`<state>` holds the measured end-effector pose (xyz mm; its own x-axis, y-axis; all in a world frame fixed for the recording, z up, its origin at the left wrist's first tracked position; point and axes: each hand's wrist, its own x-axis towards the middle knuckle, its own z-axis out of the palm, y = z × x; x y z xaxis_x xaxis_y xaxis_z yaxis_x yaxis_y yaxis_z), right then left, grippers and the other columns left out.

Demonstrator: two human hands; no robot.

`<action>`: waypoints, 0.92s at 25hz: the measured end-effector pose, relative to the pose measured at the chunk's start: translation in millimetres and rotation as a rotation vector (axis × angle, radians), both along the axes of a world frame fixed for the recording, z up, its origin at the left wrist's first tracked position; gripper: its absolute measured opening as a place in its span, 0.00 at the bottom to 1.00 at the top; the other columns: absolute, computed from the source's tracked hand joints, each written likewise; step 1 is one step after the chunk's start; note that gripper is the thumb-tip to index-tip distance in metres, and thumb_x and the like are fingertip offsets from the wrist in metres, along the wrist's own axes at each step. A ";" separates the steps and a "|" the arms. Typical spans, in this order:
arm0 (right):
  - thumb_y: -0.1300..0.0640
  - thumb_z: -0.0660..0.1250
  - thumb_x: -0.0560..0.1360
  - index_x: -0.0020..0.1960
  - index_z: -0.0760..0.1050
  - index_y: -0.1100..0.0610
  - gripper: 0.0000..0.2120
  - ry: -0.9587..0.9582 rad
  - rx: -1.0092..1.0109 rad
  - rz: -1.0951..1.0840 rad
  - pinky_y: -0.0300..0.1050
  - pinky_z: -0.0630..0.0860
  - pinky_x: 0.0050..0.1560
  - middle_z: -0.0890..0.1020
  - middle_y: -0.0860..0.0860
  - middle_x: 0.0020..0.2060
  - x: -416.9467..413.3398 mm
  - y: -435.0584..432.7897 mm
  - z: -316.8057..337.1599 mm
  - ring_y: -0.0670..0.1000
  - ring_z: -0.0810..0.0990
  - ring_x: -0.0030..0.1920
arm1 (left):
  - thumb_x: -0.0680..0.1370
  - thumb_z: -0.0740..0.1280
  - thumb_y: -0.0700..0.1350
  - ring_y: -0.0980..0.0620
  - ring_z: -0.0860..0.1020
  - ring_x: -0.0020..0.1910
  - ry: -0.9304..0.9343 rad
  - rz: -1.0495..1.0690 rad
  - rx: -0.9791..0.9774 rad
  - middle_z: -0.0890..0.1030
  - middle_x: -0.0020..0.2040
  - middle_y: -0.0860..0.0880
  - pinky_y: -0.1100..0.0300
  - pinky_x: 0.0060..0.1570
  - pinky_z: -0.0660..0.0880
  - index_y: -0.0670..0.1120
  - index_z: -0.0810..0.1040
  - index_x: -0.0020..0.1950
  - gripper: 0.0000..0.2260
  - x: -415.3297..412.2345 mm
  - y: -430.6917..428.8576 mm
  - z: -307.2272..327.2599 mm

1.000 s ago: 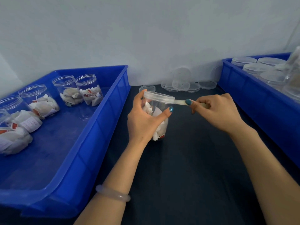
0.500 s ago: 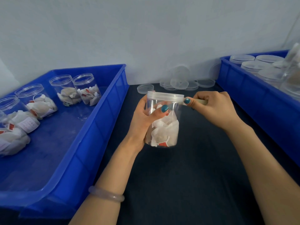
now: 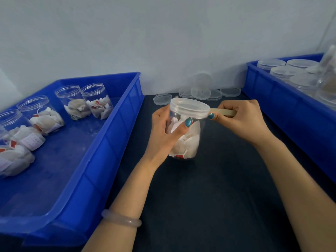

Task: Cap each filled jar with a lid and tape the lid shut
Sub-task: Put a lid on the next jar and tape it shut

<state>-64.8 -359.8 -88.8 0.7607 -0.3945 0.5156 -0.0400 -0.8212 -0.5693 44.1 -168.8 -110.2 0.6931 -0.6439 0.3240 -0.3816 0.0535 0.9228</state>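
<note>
1 jar of tea bags is being worked on above the middle of the desk, and whether its base rests on the desk cannot be told. The left hand grips its body, fingers curled behind and thumb across the front. The lid sits on top, looking slightly tilted. The right hand pinches a strip of tape that runs taut from the lid's rim out to the right.

Several things could go wrong from here:

- If the lid is not fully seated, the tape would likely lock it on crooked and leave a gap.
- A hard pull on the strip could lift the stuck end off the smooth plastic, or drag the light jar round in the left hand.
- If the strip goes slack it could fold onto itself or wrinkle along the rim.
- Tape laid only on the lid's wall, and not bridging down onto the jar, would seal nothing.

At least 4 open jars wait in the left bin. Loose lids lie at the back of the desk. Capped jars stand in the right bin.
</note>
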 end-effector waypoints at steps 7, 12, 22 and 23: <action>0.23 0.52 0.70 0.37 0.76 0.50 0.32 0.085 -0.170 -0.040 0.49 0.61 0.57 0.76 0.48 0.27 4.5 7.3 -5.7 0.51 0.75 0.36 | 0.63 0.82 0.55 0.67 0.75 0.60 -0.040 0.026 -0.040 0.79 0.60 0.60 0.74 0.51 0.73 0.55 0.70 0.67 0.36 11.4 -2.8 -13.0; 0.32 0.43 0.77 0.41 0.76 0.48 0.29 0.063 -0.276 -0.043 0.51 0.58 0.52 0.74 0.43 0.34 5.9 7.0 -4.3 0.47 0.73 0.43 | 0.61 0.77 0.59 0.75 0.76 0.52 0.101 0.124 -0.071 0.80 0.51 0.69 0.77 0.43 0.73 0.55 0.67 0.69 0.40 16.9 -1.1 -9.5; 0.23 0.50 0.69 0.31 0.69 0.63 0.41 0.017 -0.044 -0.197 0.45 0.57 0.54 0.68 0.51 0.23 9.3 9.2 -3.8 0.55 0.73 0.34 | 0.56 0.76 0.71 0.47 0.79 0.63 0.264 -0.042 -0.134 0.77 0.66 0.50 0.38 0.62 0.76 0.57 0.71 0.70 0.46 2.0 2.8 -0.7; 0.23 0.50 0.68 0.30 0.67 0.61 0.39 0.026 -0.011 -0.186 0.45 0.57 0.55 0.67 0.50 0.23 10.4 10.8 -3.6 0.55 0.72 0.34 | 0.56 0.76 0.71 0.46 0.78 0.64 0.271 -0.068 -0.142 0.77 0.67 0.48 0.37 0.62 0.75 0.55 0.70 0.72 0.48 1.2 3.5 0.0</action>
<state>-54.5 -349.0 -92.4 0.6883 -0.5237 0.5020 -0.2062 -0.8047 -0.5567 45.4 -165.3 -110.2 0.7233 -0.6535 0.2230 -0.1136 0.2059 0.9720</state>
